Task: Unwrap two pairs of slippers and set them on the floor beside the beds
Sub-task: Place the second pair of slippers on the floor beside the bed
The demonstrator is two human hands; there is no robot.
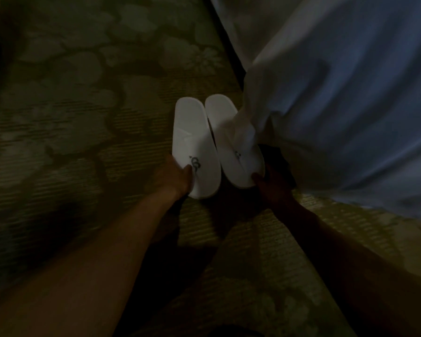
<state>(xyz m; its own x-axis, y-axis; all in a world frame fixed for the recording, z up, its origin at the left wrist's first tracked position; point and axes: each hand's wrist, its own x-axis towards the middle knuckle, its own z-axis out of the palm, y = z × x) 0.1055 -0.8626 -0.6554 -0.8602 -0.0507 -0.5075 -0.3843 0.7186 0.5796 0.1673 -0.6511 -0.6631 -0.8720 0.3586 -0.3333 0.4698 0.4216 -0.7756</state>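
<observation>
Two white slippers lie side by side on the patterned carpet, toes toward me, each with a small dark logo. My left hand (173, 177) grips the toe end of the left slipper (192, 139), thumb on top by the logo. My right hand (272, 183) holds the toe end of the right slipper (225, 132). A hanging corner of white bed sheet (246, 132) drapes over the right slipper's right side and hides part of it. No wrapping shows on either slipper.
The bed with its white sheet (338, 93) fills the right side, with a dark bed base edge (229, 45) running up beside it. Green-brown floral carpet (71, 105) spreads to the left and toward me. The room is dim.
</observation>
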